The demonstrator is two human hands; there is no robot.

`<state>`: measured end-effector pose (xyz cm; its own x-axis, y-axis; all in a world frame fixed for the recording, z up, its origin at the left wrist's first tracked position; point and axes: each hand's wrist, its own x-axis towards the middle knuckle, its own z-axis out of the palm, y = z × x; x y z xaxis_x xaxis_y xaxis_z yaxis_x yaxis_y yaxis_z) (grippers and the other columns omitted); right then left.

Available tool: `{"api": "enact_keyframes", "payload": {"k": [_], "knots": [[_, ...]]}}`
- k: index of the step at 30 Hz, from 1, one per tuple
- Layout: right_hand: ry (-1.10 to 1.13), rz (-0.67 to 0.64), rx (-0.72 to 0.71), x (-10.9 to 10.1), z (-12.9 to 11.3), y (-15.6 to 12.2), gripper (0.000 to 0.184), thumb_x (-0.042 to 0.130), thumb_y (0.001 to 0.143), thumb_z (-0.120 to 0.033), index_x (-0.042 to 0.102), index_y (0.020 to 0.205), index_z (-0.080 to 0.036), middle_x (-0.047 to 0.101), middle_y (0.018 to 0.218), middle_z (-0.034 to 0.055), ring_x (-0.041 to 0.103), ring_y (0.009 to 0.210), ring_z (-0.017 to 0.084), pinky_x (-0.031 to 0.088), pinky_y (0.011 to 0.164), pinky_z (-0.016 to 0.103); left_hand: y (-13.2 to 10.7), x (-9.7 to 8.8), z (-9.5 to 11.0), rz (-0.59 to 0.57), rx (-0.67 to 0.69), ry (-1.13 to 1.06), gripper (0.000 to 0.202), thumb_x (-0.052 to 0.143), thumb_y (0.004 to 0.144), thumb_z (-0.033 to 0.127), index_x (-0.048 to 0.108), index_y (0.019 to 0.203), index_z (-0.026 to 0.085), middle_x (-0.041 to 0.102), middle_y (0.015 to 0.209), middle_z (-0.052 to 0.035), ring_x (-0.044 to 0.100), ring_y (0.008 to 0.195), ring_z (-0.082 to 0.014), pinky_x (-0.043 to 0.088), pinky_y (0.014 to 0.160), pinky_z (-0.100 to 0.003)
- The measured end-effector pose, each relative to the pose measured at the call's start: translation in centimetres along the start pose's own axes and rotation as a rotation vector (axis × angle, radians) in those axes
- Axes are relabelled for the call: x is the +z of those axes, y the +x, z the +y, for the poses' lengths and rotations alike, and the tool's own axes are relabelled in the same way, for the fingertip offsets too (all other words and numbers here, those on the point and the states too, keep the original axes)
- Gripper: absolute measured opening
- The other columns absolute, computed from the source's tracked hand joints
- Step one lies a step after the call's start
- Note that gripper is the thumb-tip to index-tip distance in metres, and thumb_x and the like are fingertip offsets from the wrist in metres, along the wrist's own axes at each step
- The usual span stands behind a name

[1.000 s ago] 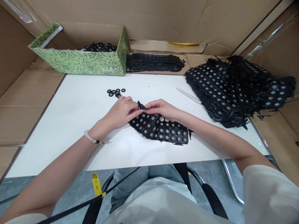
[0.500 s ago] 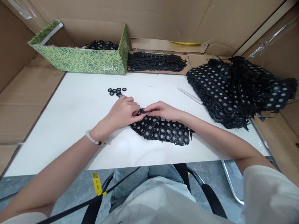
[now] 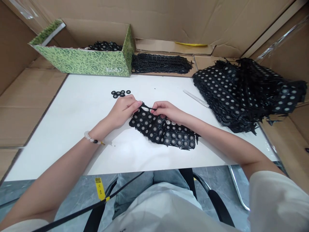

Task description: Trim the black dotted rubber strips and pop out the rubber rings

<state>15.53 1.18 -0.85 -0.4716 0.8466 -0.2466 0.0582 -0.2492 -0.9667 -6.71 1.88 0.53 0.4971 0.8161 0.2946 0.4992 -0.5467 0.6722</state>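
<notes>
A black rubber sheet of moulded rings (image 3: 180,139) lies on the white table, its far left edge lifted between my hands. My left hand (image 3: 124,110) is closed, thumb and fingers pinching the sheet's upper left corner. Farther right along the same edge, my right hand (image 3: 166,111) is closed on the sheet too. Between the two grips the edge is stretched, and a pale gap shows through it. Several loose black rings (image 3: 118,94) lie just beyond my left hand. Whether a loose ring is under my left fingers is hidden.
A green patterned box (image 3: 84,61) holding black rings stands at the back left. Beside it lies a stack of black ring-free webbing (image 3: 161,63). A large pile of ring sheets (image 3: 224,93) fills the right side, near a clear strip (image 3: 196,98). Cardboard walls (image 3: 169,19) enclose the table.
My left hand has drawn away to the left and taken hold of the sheet's corner. The sheet's left part has spread and lifted, opening a gap. My right hand has hardly moved.
</notes>
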Motion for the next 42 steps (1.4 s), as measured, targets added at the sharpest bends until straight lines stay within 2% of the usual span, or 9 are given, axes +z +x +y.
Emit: {"api": "enact_keyframes", "payload": {"k": [3, 6, 9, 12, 16, 22, 29, 36, 42], "knots": [[0.011, 0.022, 0.004, 0.1, 0.0, -0.1, 0.010, 0.066, 0.063, -0.021, 0.059, 0.068, -0.018, 0.062, 0.074, -0.0028, 0.046, 0.064, 0.010, 0.034, 0.058, 0.023, 0.4, 0.1, -1.3, 0.071, -0.178, -0.165, 0.052, 0.051, 0.095, 0.047, 0.045, 0.051, 0.020, 0.048, 0.058, -0.0006, 0.044, 0.055, -0.0137, 0.035, 0.060, -0.032], [0.015, 0.030, 0.012, 0.1, 0.0, -0.3, 0.011, 0.063, 0.060, -0.020, 0.054, 0.065, -0.018, 0.057, 0.068, -0.0038, 0.044, 0.062, 0.009, 0.032, 0.057, 0.023, 1.0, -0.8, -3.4, 0.409, -0.317, -0.329, 0.057, 0.048, 0.096, 0.058, 0.040, 0.054, 0.021, 0.045, 0.054, 0.0006, 0.043, 0.055, -0.0132, 0.037, 0.063, -0.032], [0.007, 0.017, 0.015, 0.0, -0.1, -0.6, 0.010, 0.062, 0.061, -0.020, 0.055, 0.069, -0.018, 0.059, 0.073, -0.0023, 0.044, 0.063, 0.009, 0.031, 0.056, 0.023, 1.2, -2.5, -5.2, 0.619, -0.313, -0.047, 0.058, 0.037, 0.102, 0.058, 0.060, 0.068, 0.017, 0.060, 0.072, -0.0047, 0.053, 0.078, -0.0179, 0.041, 0.086, -0.039], [-0.004, 0.033, 0.028, 0.0, -0.1, -0.6, 0.010, 0.062, 0.065, -0.019, 0.058, 0.074, -0.018, 0.061, 0.078, -0.0009, 0.046, 0.065, 0.010, 0.033, 0.056, 0.023, 0.7, -3.1, -5.8, 0.442, -0.364, 0.378, 0.055, 0.036, 0.103, 0.055, 0.076, 0.101, 0.017, 0.066, 0.118, -0.0117, 0.045, 0.117, -0.0307, 0.029, 0.102, -0.052], [0.029, 0.059, 0.050, 0.0, -0.1, -0.5, 0.025, 0.066, 0.065, -0.018, 0.061, 0.089, -0.019, 0.061, 0.075, -0.0028, 0.049, 0.066, 0.011, 0.035, 0.056, 0.022, 0.0, -2.3, -5.7, 0.236, -0.416, 0.536, 0.054, 0.035, 0.101, 0.056, 0.074, 0.124, 0.026, 0.051, 0.146, -0.0134, 0.031, 0.130, -0.0419, 0.025, 0.099, -0.062], [0.105, -0.010, 0.108, -0.2, -0.5, -0.4, 0.034, 0.069, 0.066, -0.014, 0.067, 0.100, -0.016, 0.063, 0.074, -0.0009, 0.050, 0.067, 0.012, 0.034, 0.055, 0.023, 0.2, -1.8, -4.1, 0.244, -0.240, 0.495, 0.051, 0.040, 0.100, 0.053, 0.067, 0.130, 0.022, 0.057, 0.140, -0.0128, 0.036, 0.128, -0.0382, 0.029, 0.099, -0.055], [0.186, -0.073, 0.083, -0.5, 0.0, -0.2, 0.035, 0.065, 0.066, -0.013, 0.072, 0.100, -0.017, 0.064, 0.081, -0.0010, 0.050, 0.072, 0.012, 0.028, 0.055, 0.023, 0.2, -0.5, -1.1, -0.115, 0.060, 0.348, 0.041, 0.048, 0.098, 0.051, 0.074, 0.096, 0.020, 0.076, 0.096, -0.0095, 0.054, 0.104, -0.0319, 0.032, 0.101, -0.054], [-0.028, -0.084, 0.029, -0.3, -0.1, -0.4, 0.036, 0.062, 0.066, -0.017, 0.070, 0.101, -0.020, 0.060, 0.072, -0.0046, 0.049, 0.069, 0.013, 0.036, 0.059, 0.024, 0.1, 0.1, -0.2, -0.167, 0.052, 0.236, 0.044, 0.052, 0.096, 0.056, 0.069, 0.083, 0.017, 0.071, 0.086, -0.0092, 0.057, 0.096, -0.0286, 0.039, 0.095, -0.047], [-0.036, -0.047, 0.041, 0.0, -0.5, -0.4, 0.020, 0.059, 0.064, -0.020, 0.068, 0.081, -0.017, 0.056, 0.072, -0.0036, 0.042, 0.065, 0.011, 0.034, 0.058, 0.024, 0.3, -0.1, -0.3, -0.136, 0.092, 0.142, 0.045, 0.044, 0.100, 0.044, 0.062, 0.068, 0.019, 0.065, 0.069, -0.0053, 0.057, 0.085, -0.0245, 0.043, 0.088, -0.042]]}}
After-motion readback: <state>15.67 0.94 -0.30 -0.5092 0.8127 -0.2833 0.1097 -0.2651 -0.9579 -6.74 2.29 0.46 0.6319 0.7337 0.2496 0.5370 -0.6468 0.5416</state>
